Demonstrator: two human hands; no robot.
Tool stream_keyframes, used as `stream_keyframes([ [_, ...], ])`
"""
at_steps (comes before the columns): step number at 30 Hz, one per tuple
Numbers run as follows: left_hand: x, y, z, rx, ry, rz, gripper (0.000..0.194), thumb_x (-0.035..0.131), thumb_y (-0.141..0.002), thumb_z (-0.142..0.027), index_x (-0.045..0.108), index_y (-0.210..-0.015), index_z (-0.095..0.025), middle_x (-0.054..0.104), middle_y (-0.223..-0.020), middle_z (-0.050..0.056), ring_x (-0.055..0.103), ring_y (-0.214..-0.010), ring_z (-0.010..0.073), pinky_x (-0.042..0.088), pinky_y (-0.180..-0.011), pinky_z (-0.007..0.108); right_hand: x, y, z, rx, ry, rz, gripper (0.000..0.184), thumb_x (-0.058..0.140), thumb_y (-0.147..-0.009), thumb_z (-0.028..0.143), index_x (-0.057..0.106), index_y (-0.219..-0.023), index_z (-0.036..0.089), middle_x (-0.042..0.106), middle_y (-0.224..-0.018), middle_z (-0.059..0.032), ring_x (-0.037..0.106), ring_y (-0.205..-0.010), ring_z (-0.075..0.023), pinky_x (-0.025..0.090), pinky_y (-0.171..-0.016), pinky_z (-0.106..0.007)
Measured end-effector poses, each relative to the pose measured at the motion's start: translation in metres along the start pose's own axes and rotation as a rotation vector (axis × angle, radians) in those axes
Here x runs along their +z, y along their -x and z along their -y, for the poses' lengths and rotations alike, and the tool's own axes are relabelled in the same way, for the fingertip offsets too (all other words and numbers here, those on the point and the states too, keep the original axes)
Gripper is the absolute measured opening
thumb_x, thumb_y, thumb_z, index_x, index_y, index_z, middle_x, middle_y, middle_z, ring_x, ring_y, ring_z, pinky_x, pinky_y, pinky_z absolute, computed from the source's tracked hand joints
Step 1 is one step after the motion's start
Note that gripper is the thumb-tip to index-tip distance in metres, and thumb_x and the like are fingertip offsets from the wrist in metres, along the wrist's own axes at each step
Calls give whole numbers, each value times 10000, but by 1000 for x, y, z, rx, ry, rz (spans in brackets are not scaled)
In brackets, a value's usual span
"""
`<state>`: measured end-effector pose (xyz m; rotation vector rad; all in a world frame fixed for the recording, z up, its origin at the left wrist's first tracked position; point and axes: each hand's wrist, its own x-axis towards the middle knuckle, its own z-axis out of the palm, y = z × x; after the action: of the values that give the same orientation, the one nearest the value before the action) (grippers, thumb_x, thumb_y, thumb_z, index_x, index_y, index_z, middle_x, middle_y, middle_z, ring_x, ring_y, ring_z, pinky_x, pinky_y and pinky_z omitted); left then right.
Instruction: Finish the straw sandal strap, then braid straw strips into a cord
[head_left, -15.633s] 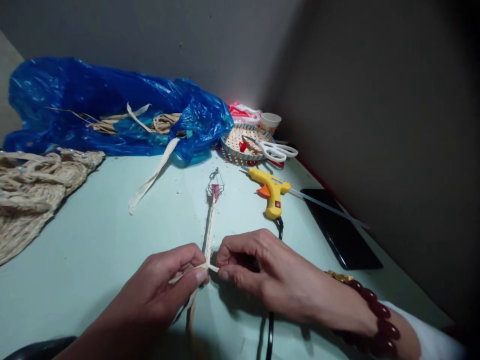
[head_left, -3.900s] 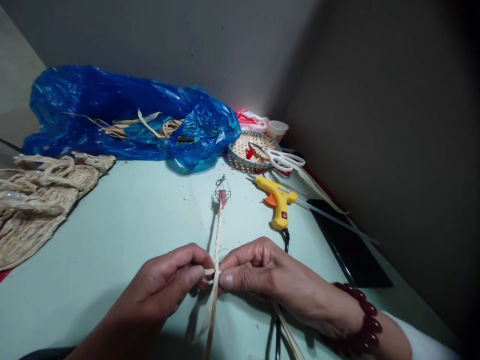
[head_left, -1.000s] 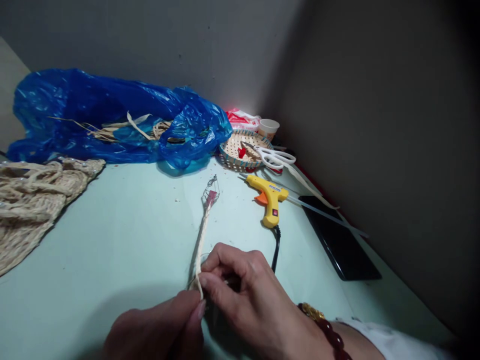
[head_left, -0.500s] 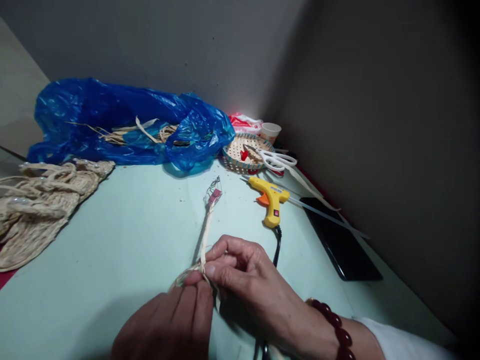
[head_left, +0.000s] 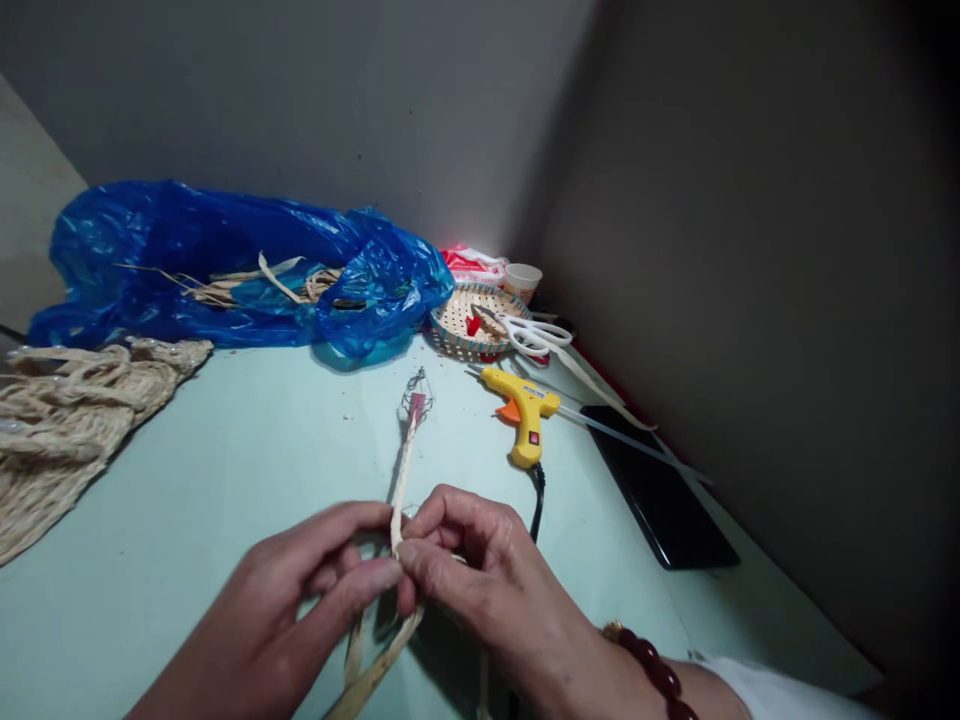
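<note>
A pale braid of flat straw strips (head_left: 405,470) runs from a small reddish clip (head_left: 417,405) with thin wire about it down to my hands. My right hand (head_left: 480,570) pinches the braid's near end between thumb and forefinger. On the other side, my left hand (head_left: 315,590) has its thumb and forefinger closed at the strips beside the braid. Loose strips (head_left: 382,665) hang below the fingers toward the near edge of view. Where the strips cross is partly hidden by the fingertips.
A yellow glue gun (head_left: 526,410) lies right of the braid, its cord running nearward. Behind it, white scissors (head_left: 532,335) rest on a woven basket (head_left: 457,335) near a paper cup (head_left: 523,280). Further around are a black tablet-like slab (head_left: 652,500), a blue plastic bag (head_left: 187,230) and woven straw work (head_left: 90,420).
My left hand has turned from back-up over the strips to thumb and forefinger at the braid's left. Loose strips now show below. The view has shifted slightly.
</note>
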<state>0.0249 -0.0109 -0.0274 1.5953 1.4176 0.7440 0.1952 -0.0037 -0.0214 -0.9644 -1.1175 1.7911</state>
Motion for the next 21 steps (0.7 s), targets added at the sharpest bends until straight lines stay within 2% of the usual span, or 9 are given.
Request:
stream_keyframes([
  [1, 0, -4, -3, -140, 187, 91, 204, 626, -804, -432, 661, -850, -237, 626, -661, -20, 557, -640, 152, 406, -536, 215, 0, -1, -1, -2, 5, 0, 101, 592, -844, 169, 551, -759, 135, 585, -641, -3, 496, -604, -89, 380, -614, -210],
  [3, 1, -9, -7, -335, 454, 239, 253, 696, -746, -456, 648, -759, -208, 583, -606, -30, 474, -542, 107, 320, -454, 184, 0, -1, -4, -6, 48, -11, 112, 598, -845, 196, 548, -758, 146, 546, -595, 21, 480, -569, -87, 372, -572, -201],
  [6, 2, -9, -3, -459, 609, 334, 315, 753, -715, -478, 628, -749, -190, 485, -557, -70, 281, -441, 39, 164, -398, 158, -1, 0, -6, 14, 222, -63, 136, 589, -855, 238, 552, -749, 163, 486, -581, 47, 390, -522, -73, 296, -483, -185],
  [11, 3, -4, 9, -429, 568, 329, 421, 696, -744, -572, 512, -677, -200, 286, -524, -107, 211, -451, 48, 152, -408, 152, -3, 5, -4, -30, 563, -92, 140, 545, -885, 244, 557, -759, 184, 524, -627, 42, 446, -584, -81, 318, -518, -183],
  [13, 2, -5, 12, -412, 450, 325, 450, 651, -758, -612, 493, -659, -202, 295, -516, -105, 200, -440, 51, 142, -398, 156, -5, 7, -1, -53, 658, -58, 130, 517, -899, 227, 563, -784, 188, 577, -656, 37, 481, -601, -81, 342, -550, -182],
  [16, 0, -8, 15, -275, 275, 289, 486, 574, -785, -648, 558, -638, -185, 399, -543, -62, 294, -491, 84, 258, -431, 168, -8, 8, 6, -89, 764, 32, 120, 490, -898, 162, 580, -822, 184, 643, -703, 31, 527, -610, -76, 374, -595, -183],
  [18, 0, -10, 15, -231, 233, 277, 489, 563, -786, -644, 575, -630, -181, 429, -576, -46, 332, -523, 101, 302, -455, 186, -11, 8, 11, -121, 854, 72, 133, 489, -889, 130, 605, -841, 176, 664, -736, 16, 564, -641, -87, 389, -617, -189],
  [21, 0, -10, 12, -309, 255, 297, 465, 561, -787, -630, 508, -621, -199, 314, -533, -87, 254, -465, 86, 190, -410, 194, -14, 9, 18, -195, 1008, 101, 156, 495, -893, 129, 645, -883, 170, 681, -811, -18, 606, -737, -124, 409, -670, -215],
])
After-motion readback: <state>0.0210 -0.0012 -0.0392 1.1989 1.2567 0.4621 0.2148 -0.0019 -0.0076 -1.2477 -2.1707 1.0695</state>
